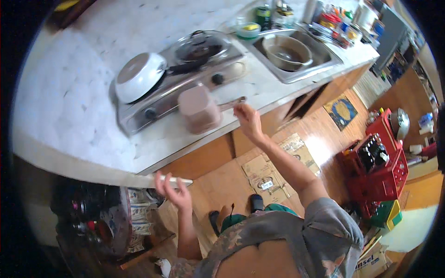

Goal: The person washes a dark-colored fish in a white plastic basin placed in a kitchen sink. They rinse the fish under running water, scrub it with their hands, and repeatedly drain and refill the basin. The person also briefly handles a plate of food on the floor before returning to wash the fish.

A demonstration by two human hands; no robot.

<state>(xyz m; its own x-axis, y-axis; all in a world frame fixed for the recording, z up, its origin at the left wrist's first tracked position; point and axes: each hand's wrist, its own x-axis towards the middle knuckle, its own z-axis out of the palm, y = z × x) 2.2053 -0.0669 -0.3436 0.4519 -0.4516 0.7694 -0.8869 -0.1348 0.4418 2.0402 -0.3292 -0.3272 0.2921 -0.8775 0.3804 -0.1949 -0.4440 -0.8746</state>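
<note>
My right hand is closed on the handle of a pinkish-beige plastic dipper. The dipper hangs over the front edge of the counter, before the gas stove, with a flat face turned up; motion blurs it. My left hand holds nothing, its fingers spread beside the end of a pale ledge. On the stove's left side a white pan leans with its underside showing. Farther along, a dark-handled pan under a glass lid sits on the other burner.
A beige basin stands in the steel sink. Bottles and a small bowl line the back. Red crates with bottles are stacked at the right. Flattened cardboard lies on the floor. A round table is at lower left.
</note>
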